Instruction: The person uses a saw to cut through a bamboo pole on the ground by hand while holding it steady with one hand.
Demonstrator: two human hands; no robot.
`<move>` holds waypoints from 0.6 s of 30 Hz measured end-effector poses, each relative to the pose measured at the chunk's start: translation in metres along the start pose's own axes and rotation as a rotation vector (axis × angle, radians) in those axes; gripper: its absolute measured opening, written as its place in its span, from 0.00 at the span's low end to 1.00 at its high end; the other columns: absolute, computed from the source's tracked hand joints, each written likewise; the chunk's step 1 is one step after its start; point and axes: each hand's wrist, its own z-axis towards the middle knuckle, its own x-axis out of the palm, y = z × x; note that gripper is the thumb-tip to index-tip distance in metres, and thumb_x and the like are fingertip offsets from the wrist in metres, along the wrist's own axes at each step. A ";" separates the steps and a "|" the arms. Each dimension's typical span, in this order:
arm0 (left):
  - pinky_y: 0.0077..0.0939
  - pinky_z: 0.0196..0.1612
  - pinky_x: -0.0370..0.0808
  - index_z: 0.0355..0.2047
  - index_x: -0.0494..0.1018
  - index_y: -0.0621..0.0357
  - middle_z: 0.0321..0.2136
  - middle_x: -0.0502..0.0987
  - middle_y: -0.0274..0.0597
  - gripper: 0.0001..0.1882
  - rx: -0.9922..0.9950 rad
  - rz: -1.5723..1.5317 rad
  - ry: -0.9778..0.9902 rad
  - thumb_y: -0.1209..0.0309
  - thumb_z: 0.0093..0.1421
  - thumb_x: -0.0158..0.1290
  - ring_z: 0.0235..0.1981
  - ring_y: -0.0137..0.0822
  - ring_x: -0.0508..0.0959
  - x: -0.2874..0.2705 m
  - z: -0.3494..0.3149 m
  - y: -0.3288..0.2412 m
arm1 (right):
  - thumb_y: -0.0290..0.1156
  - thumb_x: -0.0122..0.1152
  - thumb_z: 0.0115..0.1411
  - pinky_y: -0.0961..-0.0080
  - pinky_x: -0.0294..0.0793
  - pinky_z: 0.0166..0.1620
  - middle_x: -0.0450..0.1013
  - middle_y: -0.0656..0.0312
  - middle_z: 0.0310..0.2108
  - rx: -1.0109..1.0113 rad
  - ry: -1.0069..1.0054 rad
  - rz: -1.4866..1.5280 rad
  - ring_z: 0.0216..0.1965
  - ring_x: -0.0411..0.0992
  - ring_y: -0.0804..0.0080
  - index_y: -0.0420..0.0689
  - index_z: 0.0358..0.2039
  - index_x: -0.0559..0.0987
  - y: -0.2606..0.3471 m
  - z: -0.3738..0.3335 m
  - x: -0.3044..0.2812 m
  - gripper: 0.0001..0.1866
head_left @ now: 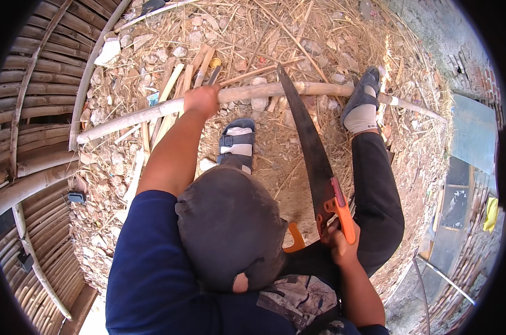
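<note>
A long bamboo pole (253, 92) lies crosswise in front of me, a little off level. My left hand (201, 100) is closed around it, left of the middle. In my right hand (340, 240) is the orange handle of a handsaw (309, 142), low and to the right. Its dark blade slants up and left, and the narrow tip end crosses the pole between my left hand and my right foot. My right foot (360, 114), in a dark sandal, rests at the pole's right part. Whether the teeth touch the bamboo I cannot tell.
Split bamboo strips (172, 84), stones and straw litter the ground. A dark blade-like piece (214, 75) shows just beyond my left hand. An orange curved piece (295, 238) lies by my thigh. A bamboo slat wall (38, 95) stands left; a grey sheet (473, 131) leans right.
</note>
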 end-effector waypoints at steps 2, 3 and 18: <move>0.45 0.53 0.79 0.48 0.76 0.48 0.45 0.83 0.43 0.17 0.004 -0.004 -0.011 0.66 0.58 0.61 0.50 0.46 0.83 0.001 0.000 -0.004 | 0.22 0.50 0.58 0.74 0.80 0.43 0.66 0.64 0.24 -0.035 -0.009 0.022 0.22 0.65 0.80 0.39 0.29 0.70 0.005 0.014 0.005 0.01; 0.45 0.53 0.79 0.48 0.76 0.49 0.45 0.83 0.43 0.17 0.001 0.005 -0.016 0.66 0.58 0.61 0.50 0.46 0.83 -0.001 -0.002 -0.003 | 0.23 0.51 0.59 0.76 0.78 0.38 0.66 0.65 0.23 -0.004 -0.024 -0.012 0.21 0.65 0.81 0.39 0.29 0.70 0.011 0.040 0.018 0.02; 0.46 0.52 0.78 0.47 0.76 0.49 0.46 0.83 0.45 0.16 0.007 0.003 0.033 0.68 0.58 0.60 0.50 0.47 0.83 -0.002 0.001 -0.003 | 0.22 0.53 0.60 0.79 0.71 0.29 0.67 0.67 0.24 -0.001 -0.029 -0.066 0.22 0.65 0.83 0.39 0.33 0.74 -0.003 0.019 0.021 0.01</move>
